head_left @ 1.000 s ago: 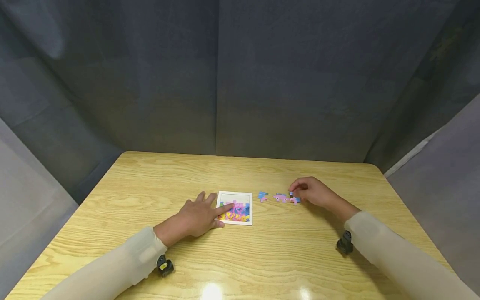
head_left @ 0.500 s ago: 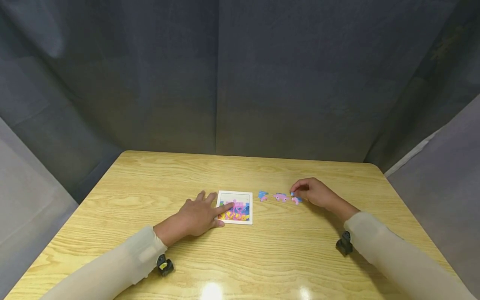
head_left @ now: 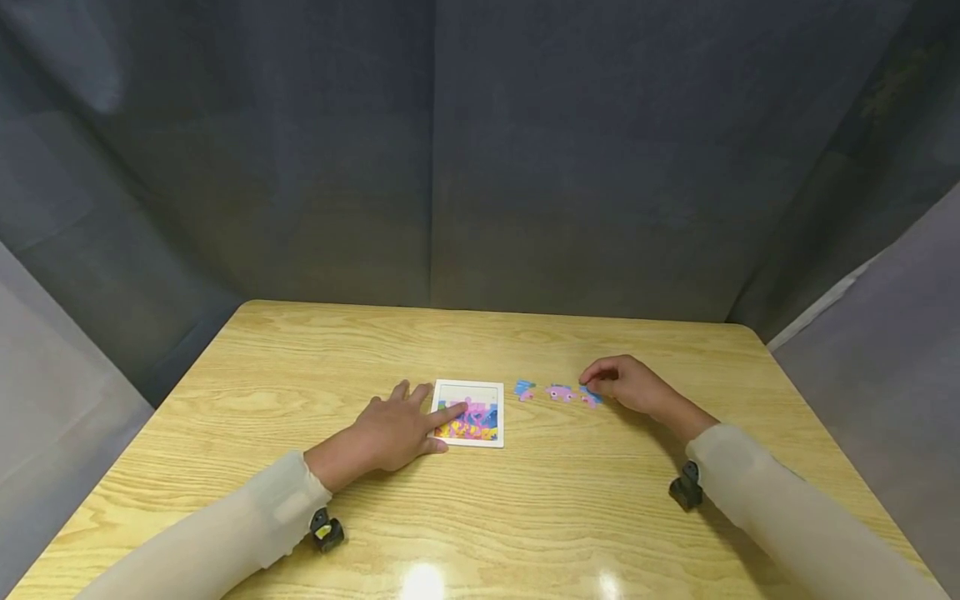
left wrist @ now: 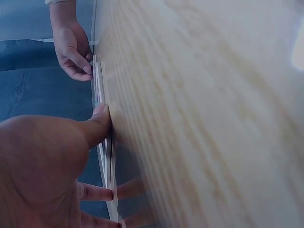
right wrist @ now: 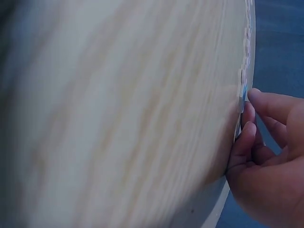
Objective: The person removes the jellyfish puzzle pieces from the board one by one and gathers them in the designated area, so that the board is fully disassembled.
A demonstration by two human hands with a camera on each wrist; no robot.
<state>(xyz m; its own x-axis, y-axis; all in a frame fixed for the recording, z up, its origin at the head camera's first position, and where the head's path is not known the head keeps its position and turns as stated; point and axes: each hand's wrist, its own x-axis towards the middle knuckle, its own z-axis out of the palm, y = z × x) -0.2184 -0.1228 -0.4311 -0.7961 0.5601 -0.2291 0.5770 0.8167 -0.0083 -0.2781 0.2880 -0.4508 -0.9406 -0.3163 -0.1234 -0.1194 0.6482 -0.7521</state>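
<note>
Head: dragging my right hand (head_left: 627,386), grip unclear, could skew the pink-and-blue jigsaw piece (head_left: 589,400) right of the square white tray (head_left: 501,415).

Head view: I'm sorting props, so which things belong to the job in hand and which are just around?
Seemingly in the job:
left hand
right hand
white puzzle frame
puzzle pieces set in it
loose pieces beside it

Just around:
wooden table
dark curtain
wrist cameras
</note>
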